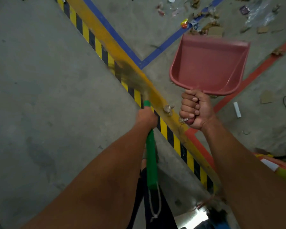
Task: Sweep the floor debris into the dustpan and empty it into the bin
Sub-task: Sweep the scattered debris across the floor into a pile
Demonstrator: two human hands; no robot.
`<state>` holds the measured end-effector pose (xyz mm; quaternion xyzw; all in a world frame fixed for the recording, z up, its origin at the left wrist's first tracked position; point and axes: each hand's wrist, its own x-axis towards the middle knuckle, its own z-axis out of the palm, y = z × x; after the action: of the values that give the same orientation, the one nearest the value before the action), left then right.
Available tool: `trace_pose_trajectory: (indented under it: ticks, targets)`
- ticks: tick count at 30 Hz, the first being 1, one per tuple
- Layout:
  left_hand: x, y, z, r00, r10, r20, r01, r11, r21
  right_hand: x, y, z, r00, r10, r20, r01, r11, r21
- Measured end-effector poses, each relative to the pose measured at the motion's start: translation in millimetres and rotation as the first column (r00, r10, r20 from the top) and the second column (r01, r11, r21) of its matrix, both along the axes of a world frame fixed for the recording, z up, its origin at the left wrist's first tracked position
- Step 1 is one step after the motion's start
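The left hand (146, 117) is clenched round the green broom handle (151, 161), bristles (129, 75) blurred over the yellow-and-black hazard stripe (96, 45). The right hand (195, 109) grips the empty pink dustpan (210, 65), apparently held above the floor. The debris (205, 25) lies scattered well beyond, across the blue line (163, 45). Risk: a hard stroke could fling light wrappers past the pan instead of into it.

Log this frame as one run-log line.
left hand: grips broom | right hand: grips dustpan, empty, raised | debris: unswept, ahead
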<state>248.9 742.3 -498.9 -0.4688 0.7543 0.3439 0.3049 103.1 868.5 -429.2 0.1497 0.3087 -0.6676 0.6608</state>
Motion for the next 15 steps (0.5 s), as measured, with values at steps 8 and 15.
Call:
trace_pose_trajectory:
  ticks: [8,15]
  targets:
    - [-40,-31,21,0.919,-0.135,-0.37,0.144,0.99,-0.005,-8,-19,10,1.0,0.015,-0.02,-0.015,1.0,-0.011]
    - [21,-77,25,0.962,0.103,-0.252,-0.158,0.965,-0.21,-8,-54,18,0.999,0.049,-0.016,-0.049,0.999,-0.018]
